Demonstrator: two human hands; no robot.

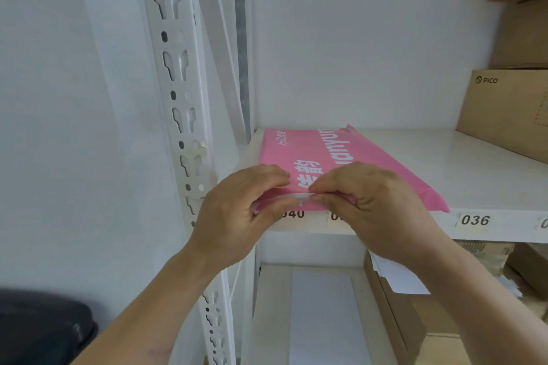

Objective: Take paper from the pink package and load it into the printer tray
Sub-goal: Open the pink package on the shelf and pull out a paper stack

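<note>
A flat pink package (350, 154) with white lettering lies on a white shelf (462, 163), its near end at the shelf's front edge. My left hand (237, 210) pinches the near left corner of the package. My right hand (373, 201) pinches the same near edge just beside it, fingertips almost touching. A thin white strip of paper edge or flap (299, 196) shows between the two hands. No printer tray is recognisable in view.
A white slotted shelf post (178, 92) stands left of the package. Cardboard boxes (510, 109) are stacked at the right. Number labels (474, 220) line the shelf front. On the lower shelf lie a white sheet (323, 314) and more boxes (415, 320). A dark object (41, 329) sits bottom left.
</note>
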